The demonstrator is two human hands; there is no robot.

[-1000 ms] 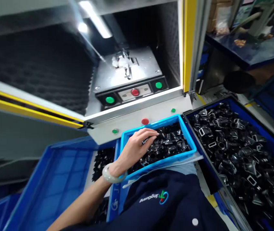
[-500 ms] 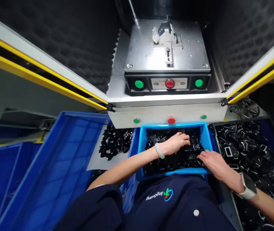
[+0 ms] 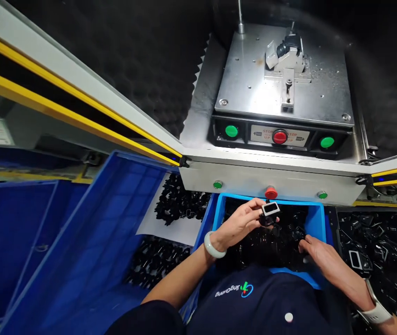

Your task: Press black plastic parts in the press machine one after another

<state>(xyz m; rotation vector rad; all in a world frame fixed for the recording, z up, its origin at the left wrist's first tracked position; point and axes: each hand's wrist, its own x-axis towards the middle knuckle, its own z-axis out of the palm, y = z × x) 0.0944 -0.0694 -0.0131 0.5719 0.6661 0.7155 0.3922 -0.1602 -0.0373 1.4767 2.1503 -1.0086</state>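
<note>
My left hand [image 3: 240, 224], with a pale bangle at the wrist, grips a black plastic part with a silver-edged rectangular opening [image 3: 271, 209] and holds it up above the light-blue bin [image 3: 315, 222]. Glossy black plastic parts [image 3: 264, 246] fill the inside of that bin. At the bin's right side, the fingers of my right hand [image 3: 324, 258] are pinched together low among the parts. A dark piece [image 3: 299, 233] shows by those fingertips, but whether they hold it is unclear.
Ahead stands a metal machine plate [image 3: 254, 93] carrying a fixture with a black part [image 3: 291, 46]. Green buttons [image 3: 232, 131] and a red button [image 3: 280, 137] sit below it. More black parts lie in the right crate [image 3: 390, 260] and on white paper [image 3: 180, 232] at left.
My left hand has risen out of the bin with a black plastic part in it. My right hand stays by the bin's right side. The view has shifted, moving the machine rightward in the picture.
</note>
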